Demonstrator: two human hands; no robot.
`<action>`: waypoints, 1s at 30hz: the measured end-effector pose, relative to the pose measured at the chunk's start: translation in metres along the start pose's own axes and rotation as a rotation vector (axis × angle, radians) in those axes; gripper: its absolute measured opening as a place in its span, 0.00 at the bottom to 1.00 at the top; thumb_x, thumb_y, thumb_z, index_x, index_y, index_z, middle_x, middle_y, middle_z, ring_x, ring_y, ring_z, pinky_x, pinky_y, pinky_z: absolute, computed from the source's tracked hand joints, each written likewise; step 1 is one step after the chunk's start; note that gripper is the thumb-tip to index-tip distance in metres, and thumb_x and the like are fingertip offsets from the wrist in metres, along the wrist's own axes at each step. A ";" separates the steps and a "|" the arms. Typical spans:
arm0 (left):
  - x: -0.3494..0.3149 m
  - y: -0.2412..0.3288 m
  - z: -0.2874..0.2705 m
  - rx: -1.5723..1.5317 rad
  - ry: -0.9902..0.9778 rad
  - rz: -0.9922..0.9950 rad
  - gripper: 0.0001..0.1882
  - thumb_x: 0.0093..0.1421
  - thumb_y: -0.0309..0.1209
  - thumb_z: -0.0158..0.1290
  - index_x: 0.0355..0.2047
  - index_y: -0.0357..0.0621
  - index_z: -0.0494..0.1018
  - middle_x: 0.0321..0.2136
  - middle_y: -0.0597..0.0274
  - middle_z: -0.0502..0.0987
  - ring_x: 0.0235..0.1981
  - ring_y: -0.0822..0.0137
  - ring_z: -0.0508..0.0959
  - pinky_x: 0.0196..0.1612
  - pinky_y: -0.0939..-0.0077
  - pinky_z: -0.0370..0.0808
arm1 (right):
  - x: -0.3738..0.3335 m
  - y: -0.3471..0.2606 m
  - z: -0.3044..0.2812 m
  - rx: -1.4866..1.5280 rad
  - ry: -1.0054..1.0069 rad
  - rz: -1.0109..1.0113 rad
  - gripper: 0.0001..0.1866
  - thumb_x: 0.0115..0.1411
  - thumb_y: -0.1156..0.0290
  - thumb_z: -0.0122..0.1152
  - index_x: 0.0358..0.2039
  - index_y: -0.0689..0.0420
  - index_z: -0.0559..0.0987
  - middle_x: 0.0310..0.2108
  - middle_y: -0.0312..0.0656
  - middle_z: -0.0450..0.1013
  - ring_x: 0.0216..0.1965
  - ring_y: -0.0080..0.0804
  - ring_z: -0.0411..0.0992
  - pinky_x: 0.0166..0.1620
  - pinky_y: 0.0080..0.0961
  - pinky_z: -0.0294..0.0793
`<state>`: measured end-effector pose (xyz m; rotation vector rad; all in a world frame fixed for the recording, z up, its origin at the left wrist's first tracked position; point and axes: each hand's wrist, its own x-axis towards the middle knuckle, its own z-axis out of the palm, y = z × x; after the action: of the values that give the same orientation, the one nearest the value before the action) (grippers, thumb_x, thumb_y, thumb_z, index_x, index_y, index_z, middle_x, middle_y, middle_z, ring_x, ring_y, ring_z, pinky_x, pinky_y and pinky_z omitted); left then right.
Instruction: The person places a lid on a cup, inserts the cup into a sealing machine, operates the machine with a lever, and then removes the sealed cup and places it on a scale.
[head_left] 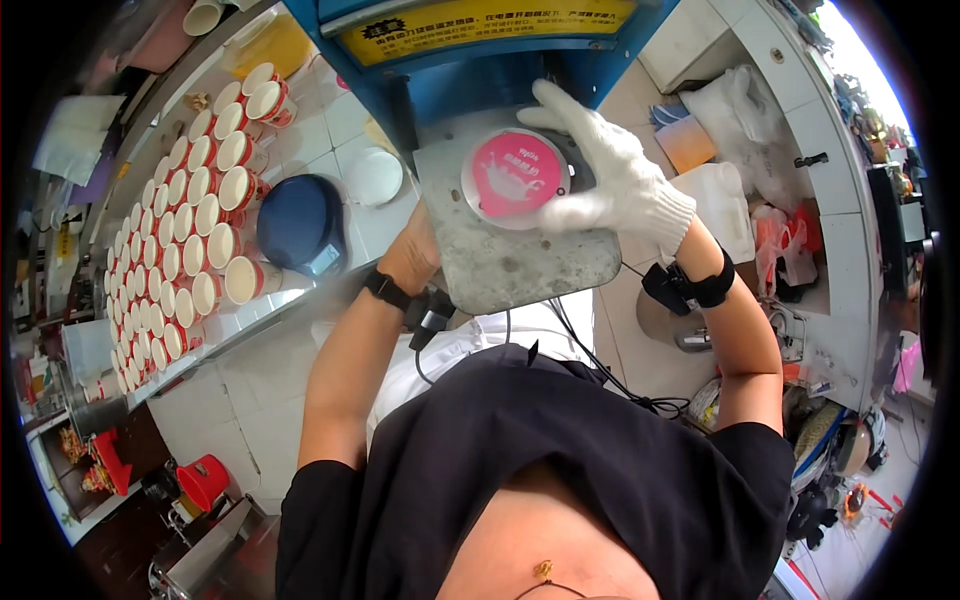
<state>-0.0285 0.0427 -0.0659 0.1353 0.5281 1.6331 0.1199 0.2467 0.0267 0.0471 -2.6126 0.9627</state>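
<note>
A round pink-and-white lid film point(518, 178) lies in a round opening of the grey metal plate point(530, 275), in front of the blue machine. My right hand point(610, 170), in a white knitted glove, is spread beside it, thumb at its near right edge and fingers stretched toward the machine. Whether the thumb touches the film or only hovers over it, I cannot tell. My bare left hand point(412, 250) is at the plate's left edge, its fingers hidden by the plate. Any cup under the film is out of sight.
Many red-and-white paper cups point(190, 230) stand in rows on the left table, mouths up. Nearer me are a dark blue round object point(300, 228) and a white round lid point(374, 177). The blue machine point(480, 85) rises ahead. Black cables point(620, 385) hang below the plate. Plastic bags point(740, 125) lie at right.
</note>
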 end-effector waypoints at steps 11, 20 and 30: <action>-0.041 -0.001 0.021 -0.298 0.015 0.005 0.39 0.77 0.60 0.38 0.71 0.39 0.64 0.68 0.46 0.71 0.68 0.50 0.71 0.74 0.47 0.63 | 0.002 -0.045 0.017 0.033 0.130 0.221 0.60 0.48 0.64 0.84 0.77 0.54 0.57 0.59 0.49 0.78 0.59 0.40 0.78 0.66 0.34 0.74; -0.113 0.007 0.081 1.183 0.311 0.843 0.41 0.60 0.29 0.64 0.73 0.41 0.62 0.65 0.50 0.71 0.66 0.55 0.73 0.66 0.62 0.70 | 0.004 -0.099 0.011 0.186 0.263 -0.116 0.63 0.47 0.68 0.85 0.79 0.57 0.55 0.54 0.43 0.80 0.51 0.28 0.80 0.56 0.26 0.78; -0.091 -0.005 0.083 1.434 0.707 1.346 0.43 0.56 0.29 0.71 0.68 0.37 0.61 0.58 0.49 0.72 0.60 0.54 0.76 0.55 0.63 0.78 | 0.035 -0.182 0.073 0.767 0.283 0.328 0.62 0.53 0.49 0.78 0.78 0.63 0.53 0.67 0.57 0.69 0.66 0.42 0.71 0.68 0.34 0.69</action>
<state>0.0212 -0.0235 0.0249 1.1930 2.4916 2.1444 0.0920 0.0635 0.1003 -0.3095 -1.8935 1.8771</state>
